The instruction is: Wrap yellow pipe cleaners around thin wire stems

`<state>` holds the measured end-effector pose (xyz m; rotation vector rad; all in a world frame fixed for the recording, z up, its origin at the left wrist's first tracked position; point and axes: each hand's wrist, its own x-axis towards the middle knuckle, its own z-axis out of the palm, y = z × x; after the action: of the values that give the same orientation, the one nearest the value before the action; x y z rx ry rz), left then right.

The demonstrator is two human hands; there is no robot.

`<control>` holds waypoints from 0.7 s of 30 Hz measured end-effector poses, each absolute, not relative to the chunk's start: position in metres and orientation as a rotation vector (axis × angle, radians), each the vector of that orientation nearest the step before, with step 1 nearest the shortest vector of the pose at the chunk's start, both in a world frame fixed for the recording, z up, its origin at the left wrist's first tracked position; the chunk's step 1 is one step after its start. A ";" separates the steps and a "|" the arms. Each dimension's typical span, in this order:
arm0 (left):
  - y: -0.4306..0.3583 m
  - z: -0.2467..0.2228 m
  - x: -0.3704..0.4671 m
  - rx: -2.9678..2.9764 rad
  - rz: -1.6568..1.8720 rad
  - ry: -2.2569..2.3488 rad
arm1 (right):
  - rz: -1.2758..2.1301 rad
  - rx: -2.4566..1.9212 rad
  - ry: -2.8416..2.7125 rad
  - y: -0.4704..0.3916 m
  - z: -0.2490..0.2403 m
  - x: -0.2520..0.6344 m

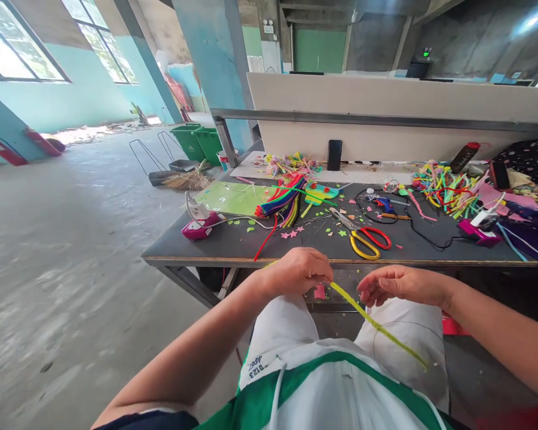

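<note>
My left hand (pixel 302 272) is closed on a yellow-green pipe cleaner (pixel 379 327), pinching it above my lap. Its long free part slants down to the right across my thigh. To the right, my right hand (pixel 401 285) hovers apart from the pipe cleaner, its fingers loosely curled and parted with nothing visible in them. On the table edge just beyond the hands lie scissors (pixel 363 239) with one red and one yellow handle. A bundle of colourful pipe cleaners (pixel 287 200) rests farther back, with a red one sticking out toward the edge.
The dark table (pixel 233 245) carries foam scraps, a blue glue gun (pixel 385 203), a black phone (pixel 335 155) and a pile of pipe cleaner pieces (pixel 448 188). Pink power sockets (pixel 201 226) sit at the left. Green bins (pixel 197 143) and a broom (pixel 190 177) stand on the floor.
</note>
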<state>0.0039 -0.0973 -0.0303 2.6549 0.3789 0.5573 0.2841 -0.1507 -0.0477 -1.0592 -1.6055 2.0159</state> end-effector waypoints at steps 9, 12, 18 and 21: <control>-0.102 0.008 0.021 2.792 0.710 0.371 | 1.716 -1.235 -1.305 -0.164 -0.043 0.208; -0.107 0.021 0.008 2.577 1.164 0.552 | 1.681 -1.065 -1.250 -0.159 -0.036 0.200; -0.128 0.011 -0.012 2.053 1.531 0.844 | 1.636 -0.706 -1.155 -0.157 -0.026 0.193; -0.132 -0.006 -0.010 1.970 1.418 0.826 | 1.642 -0.643 -1.149 -0.156 -0.033 0.194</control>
<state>-0.0098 -0.1323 -0.0055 1.9695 0.8265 1.4176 0.1940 -0.1555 -0.0333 -0.6427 -1.1486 1.6416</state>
